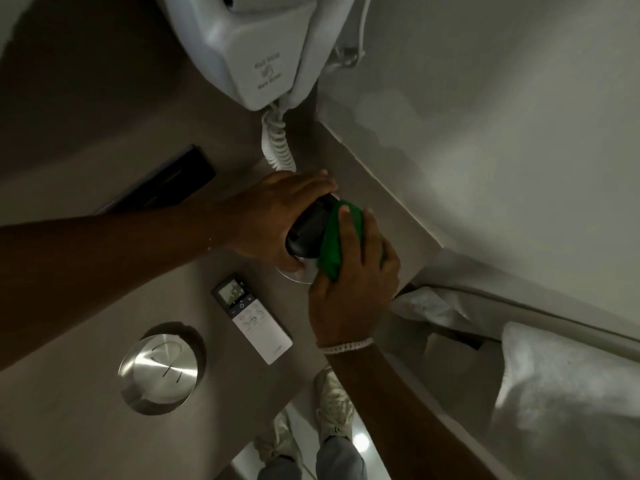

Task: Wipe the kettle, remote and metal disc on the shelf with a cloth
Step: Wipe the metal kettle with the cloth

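Note:
A kettle (311, 226) with a black lid stands at the back of the grey shelf (86, 427), near the wall corner. My left hand (277, 216) grips its top and left side. My right hand (353, 282) presses a green cloth (337, 237) against the kettle's right side. A white and grey remote (252, 320) lies flat just in front of the kettle. To the left of the remote sits a round brushed metal disc (159, 368), set in a recess of the shelf.
A white wall-mounted hair dryer (256, 46) hangs above, its coiled cord (277, 140) dropping behind the kettle. A black rectangular panel (173, 178) lies at the back left. White towels (554, 393) sit lower right. My shoes (332, 407) show below the shelf edge.

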